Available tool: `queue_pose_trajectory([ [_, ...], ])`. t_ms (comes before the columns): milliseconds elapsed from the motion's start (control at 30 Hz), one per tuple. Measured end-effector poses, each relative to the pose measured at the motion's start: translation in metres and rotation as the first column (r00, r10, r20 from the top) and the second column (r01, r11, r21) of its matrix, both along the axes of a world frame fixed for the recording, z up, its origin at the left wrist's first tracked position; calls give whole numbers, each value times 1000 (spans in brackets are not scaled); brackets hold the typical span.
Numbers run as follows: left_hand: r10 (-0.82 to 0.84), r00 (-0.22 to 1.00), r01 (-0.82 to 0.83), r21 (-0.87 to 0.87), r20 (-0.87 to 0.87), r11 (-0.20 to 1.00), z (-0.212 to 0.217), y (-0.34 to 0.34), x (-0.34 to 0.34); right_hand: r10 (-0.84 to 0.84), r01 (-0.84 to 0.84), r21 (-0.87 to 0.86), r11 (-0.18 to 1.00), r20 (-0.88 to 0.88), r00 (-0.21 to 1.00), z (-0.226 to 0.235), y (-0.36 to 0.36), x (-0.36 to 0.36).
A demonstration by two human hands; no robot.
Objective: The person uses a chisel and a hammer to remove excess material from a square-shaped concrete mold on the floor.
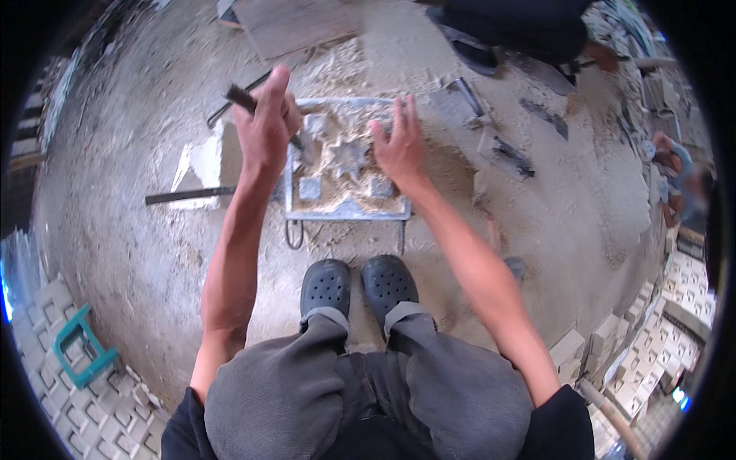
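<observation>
My left hand (268, 126) is closed around a tool with a dark handle (241, 98). Its lower end points down at the left part of a square metal mould (349, 211) and is too blurred to name. Inside the frame are a raised eight-pointed star (347, 159) and small square blocks (310, 188) near the corners, with pale crumbly powder around them. Over the mould's right side my right hand (400, 152) has its fingers apart and holds nothing; whether it touches the powder I cannot tell.
Left of the mould are a pale block (222, 157) and a dark flat bar (188, 196). Metal tools (468, 100) lie to the right on the dusty floor. Another person (521, 31) is at the far right. A green stool (80, 349) stands on stacked pale blocks (50, 376).
</observation>
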State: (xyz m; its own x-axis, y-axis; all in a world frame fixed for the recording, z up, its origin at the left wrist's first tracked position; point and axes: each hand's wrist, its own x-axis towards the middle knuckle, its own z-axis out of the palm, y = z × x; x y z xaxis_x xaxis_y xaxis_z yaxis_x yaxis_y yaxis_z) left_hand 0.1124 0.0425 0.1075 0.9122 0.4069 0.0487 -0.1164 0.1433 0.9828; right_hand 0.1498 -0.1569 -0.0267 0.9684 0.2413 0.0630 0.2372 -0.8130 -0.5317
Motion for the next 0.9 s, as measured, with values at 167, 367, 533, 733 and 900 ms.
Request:
queue_pose_trajectory([
  [167,193,971,-202,57,143,978,18,-10,-1,-3,2,-28,1000,-20,1000,7,0,-2],
  [367,242,959,-271,214,150,939,-7,-14,-1,23,-26,-63,998,-43,999,11,3,-4],
  [533,254,934,-292,126,251,948,30,-18,-1,5,-8,-62,998,-64,998,14,-1,-2],
  [733,330,940,-340,334,88,879,-33,0,11,35,-38,-46,998,-63,997,5,3,-5],
  [900,351,928,-368,164,122,915,16,-27,7,11,-12,-40,999,-21,1000,1,-9,-3],
])
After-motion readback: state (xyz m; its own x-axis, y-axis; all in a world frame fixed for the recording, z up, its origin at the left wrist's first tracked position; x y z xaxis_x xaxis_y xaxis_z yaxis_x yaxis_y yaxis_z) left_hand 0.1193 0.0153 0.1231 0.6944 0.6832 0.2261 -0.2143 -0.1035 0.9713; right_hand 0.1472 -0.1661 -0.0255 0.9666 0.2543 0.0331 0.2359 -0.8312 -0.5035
